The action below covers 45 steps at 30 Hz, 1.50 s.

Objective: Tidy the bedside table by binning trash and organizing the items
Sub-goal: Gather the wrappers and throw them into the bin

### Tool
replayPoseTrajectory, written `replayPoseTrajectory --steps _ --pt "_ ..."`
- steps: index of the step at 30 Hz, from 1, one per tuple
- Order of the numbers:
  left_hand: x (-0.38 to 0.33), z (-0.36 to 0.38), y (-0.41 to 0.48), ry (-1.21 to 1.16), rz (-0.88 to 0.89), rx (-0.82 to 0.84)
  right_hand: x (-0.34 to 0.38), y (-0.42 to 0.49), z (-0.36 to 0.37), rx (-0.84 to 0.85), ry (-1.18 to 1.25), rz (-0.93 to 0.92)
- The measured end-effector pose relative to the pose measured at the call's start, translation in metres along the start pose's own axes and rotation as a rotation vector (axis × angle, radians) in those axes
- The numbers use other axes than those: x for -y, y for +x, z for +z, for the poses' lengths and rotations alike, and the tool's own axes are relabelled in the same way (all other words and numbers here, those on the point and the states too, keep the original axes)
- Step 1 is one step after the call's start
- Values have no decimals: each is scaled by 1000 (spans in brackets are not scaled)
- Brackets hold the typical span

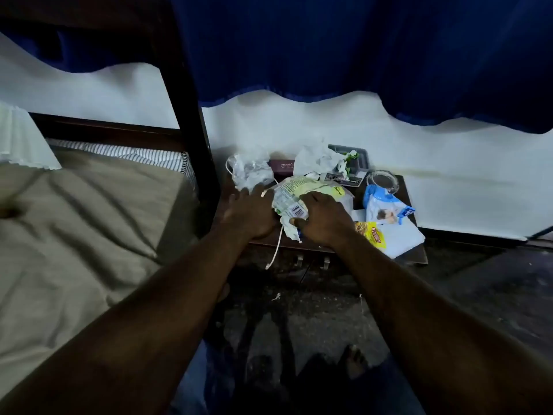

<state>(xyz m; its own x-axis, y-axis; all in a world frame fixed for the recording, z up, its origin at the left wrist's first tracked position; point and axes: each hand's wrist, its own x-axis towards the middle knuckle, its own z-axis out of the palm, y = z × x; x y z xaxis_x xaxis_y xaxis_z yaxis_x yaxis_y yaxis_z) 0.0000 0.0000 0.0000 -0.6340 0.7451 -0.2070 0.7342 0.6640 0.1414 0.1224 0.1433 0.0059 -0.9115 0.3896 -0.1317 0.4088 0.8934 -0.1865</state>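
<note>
- Barely begun: table (416,253) strewn with tissue (317,160), pouch (383,208), packet (371,238).
- Right hand (323,223) grips wrapper (293,196); left hand (251,214), fingers straight, just beside it.
- Binning and sorting remain.

A barcode is printed on a white panel at the near left end of the green wrapper (302,190); the digits under it are too small to be read. On the wrapper's right edge a word starting "Prem" is seen, with the rest cut off. White capitals are carried by the maroon box (282,166) just beyond the wrapper, blurred and not readable. On the dark card (347,178) to its right, pale letters ending "GPET" are partly made out. A red label with yellow lettering is borne by the yellow packet (372,238) at near right, but it is illegible.
</note>
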Motion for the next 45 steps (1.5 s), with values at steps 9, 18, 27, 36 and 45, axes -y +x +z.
replayPoseTrajectory --steps 9,18,27,36,45 --pt "24 8 50 0 -107 59 -17 28 25 2 -5 -1" --pt "32 34 78 69 -112 100 -26 42 47 -192 -9 27" --pt "36 36 81 89 -115 -265 -31 40 65 -213 209 191" --pt "35 10 66 -316 14 -847 -34 27 58 -114 252 304" --pt "26 5 55 -661 -269 -702 -35 25 57 -104 346 327"
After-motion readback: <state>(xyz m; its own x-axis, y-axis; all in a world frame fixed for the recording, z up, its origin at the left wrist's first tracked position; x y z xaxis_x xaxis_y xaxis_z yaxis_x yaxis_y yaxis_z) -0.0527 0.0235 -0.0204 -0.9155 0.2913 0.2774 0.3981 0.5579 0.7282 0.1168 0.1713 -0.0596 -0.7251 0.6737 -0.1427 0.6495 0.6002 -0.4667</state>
